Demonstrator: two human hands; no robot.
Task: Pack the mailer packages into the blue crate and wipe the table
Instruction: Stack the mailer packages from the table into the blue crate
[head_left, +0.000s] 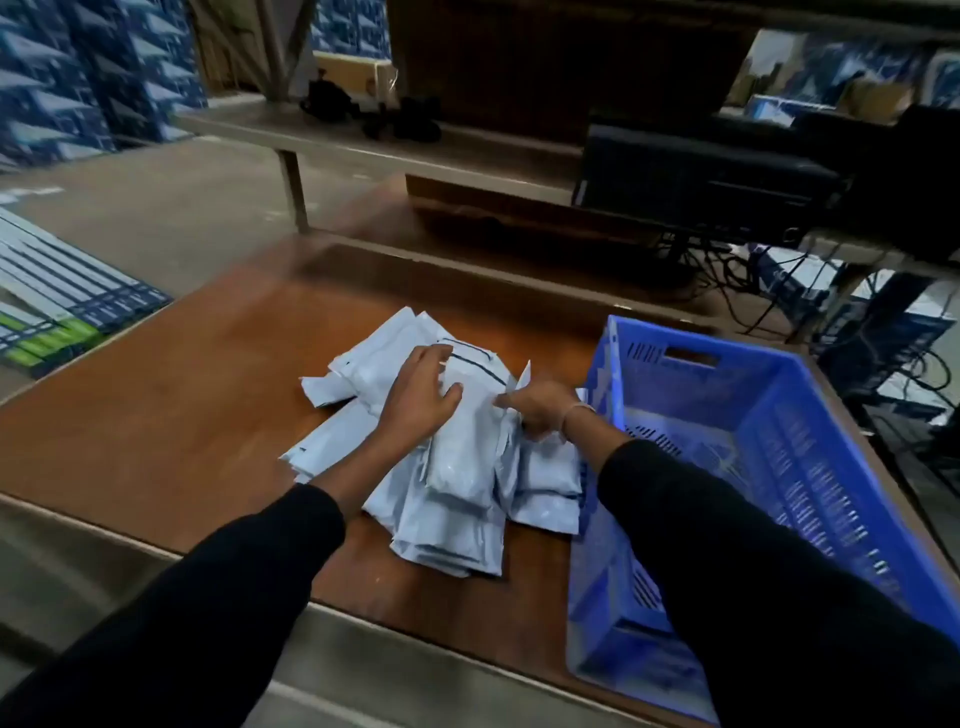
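Note:
A heap of several white mailer packages (457, 467) lies in the middle of the brown wooden table (171, 415). My left hand (421, 395) rests flat on the top package with its fingers spread. My right hand (537, 408) comes in from the right and pinches the edge of the same top mailer, its fingers curled under. The blue crate (810, 447) stands on the table just right of the heap, its inside mostly hidden by my right sleeve.
A lower shelf (363, 140) with dark items runs behind the table. Black equipment and tangled cables (727, 208) sit at the back right. Flat boxes (62, 306) lie on the floor at left, and stacked blue cartons (78, 73) fill the far left.

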